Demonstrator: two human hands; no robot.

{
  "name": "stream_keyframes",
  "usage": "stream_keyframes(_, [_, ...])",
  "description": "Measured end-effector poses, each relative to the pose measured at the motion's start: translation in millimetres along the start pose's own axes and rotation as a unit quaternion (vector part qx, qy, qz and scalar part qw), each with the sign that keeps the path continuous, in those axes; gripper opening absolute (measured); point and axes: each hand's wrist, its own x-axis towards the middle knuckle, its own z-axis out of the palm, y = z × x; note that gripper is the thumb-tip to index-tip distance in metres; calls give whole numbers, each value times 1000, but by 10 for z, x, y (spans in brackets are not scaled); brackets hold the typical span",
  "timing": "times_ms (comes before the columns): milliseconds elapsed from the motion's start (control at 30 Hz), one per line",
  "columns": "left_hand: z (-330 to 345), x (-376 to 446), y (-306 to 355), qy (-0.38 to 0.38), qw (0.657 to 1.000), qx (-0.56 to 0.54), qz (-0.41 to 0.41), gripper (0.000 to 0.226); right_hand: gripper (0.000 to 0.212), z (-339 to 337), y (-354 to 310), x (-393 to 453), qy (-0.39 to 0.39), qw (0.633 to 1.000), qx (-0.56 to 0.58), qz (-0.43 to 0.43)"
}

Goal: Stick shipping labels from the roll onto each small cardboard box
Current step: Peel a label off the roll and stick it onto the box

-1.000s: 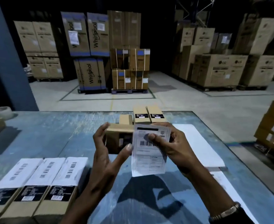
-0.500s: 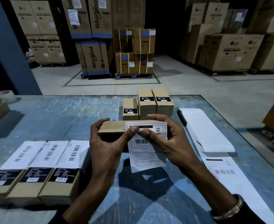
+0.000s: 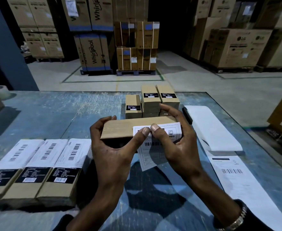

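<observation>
box: small brown carton (image 3: pixel 128 129) held up over the worktop centre, long side across the view, top face up
label: white sheet (image 3: pixel 155 147) with barcode, top edge stuck on right half of box top, rest hangs down over the near side, loose end curling toward the worktop
left hand: (image 3: pixel 113 154) wraps the box's left end, fingers curled over the far edge, thumb tip pressing the label's top strip
right hand: (image 3: pixel 178 147) curled round the box's right end, fingers behind, thumb pressing the label just beside the left thumb; thumbs nearly touching
wrist: metal watch (image 3: pixel 236 220) on right wrist, dark sleeve edge below it
done boxes: three cartons (image 3: pixel 37 167) lying side by side at left near edge, each with white label on top and black sticker on the near part
far boxes: three cartons (image 3: pixel 151 101) standing upright just behind the held box, black stickers facing camera, white labels cannot tell
roll: white label strip (image 3: pixel 211 129) lying at right, runs toward the near edge, one printed label (image 3: pixel 230 170) with barcode face up on it
pen: dark marker-like thing (image 3: pixel 187 115) at the strip's left edge, blurry
worktop: blue, scuffed (image 3: pixel 62 114), tape roll (image 3: pixel 1 92) at far left corner
background: warehouse floor, stacked big cartons (image 3: pixel 93 52) on pallets, dim
</observation>
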Motion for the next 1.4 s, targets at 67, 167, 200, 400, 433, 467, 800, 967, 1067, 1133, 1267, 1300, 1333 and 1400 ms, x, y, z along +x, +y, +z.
stream_keyframes(67, [20,-9,11,3,1000,-19,-12,88,53,13,17,-7,7,1000,4,5])
stream_keyframes(167, [9,-1,-3,9,999,-28,-15,88,55,37,29,-30,5,1000,12,9])
stream_keyframes(200, [-6,11,-23,9,1000,-26,-13,85,55,44,28,-34,4,1000,13,9])
stream_keyframes(400, [-24,34,-58,13,999,-43,5,77,38,42,78,-12,15,1000,-3,9])
stream_keyframes(433, [-26,36,-60,13,999,-45,7,75,38,37,82,-7,16,1000,-3,13])
stream_keyframes(467, [-25,39,-59,15,999,-48,8,73,39,32,84,1,13,1000,1,19])
stream_keyframes(800, [-7,37,-47,46,998,-46,1,61,52,-14,-6,63,-26,996,57,68])
stream_keyframes(967, [-1,-27,8,26,999,-17,5,81,62,32,-42,15,-7,998,27,50])
stream_keyframes(1067, [4,-17,-7,37,999,-8,-8,84,56,35,-22,17,-3,998,35,49])
stream_keyframes(1133, [-4,22,-30,38,999,-9,-24,84,51,26,12,22,-6,998,35,51])
stream_keyframes(1267, [-26,77,-46,52,997,-25,-50,75,47,12,67,44,-19,996,58,64])
stream_keyframes(1300, [-24,85,-40,55,997,-29,-53,72,46,1,68,63,-28,994,73,76])
stream_keyframes(1333, [-23,91,-38,58,996,-30,-56,71,44,-14,61,83,-42,990,93,94])
stream_keyframes(1400, [-15,91,-34,56,996,-32,-63,71,43,-36,39,114,-60,981,127,131])
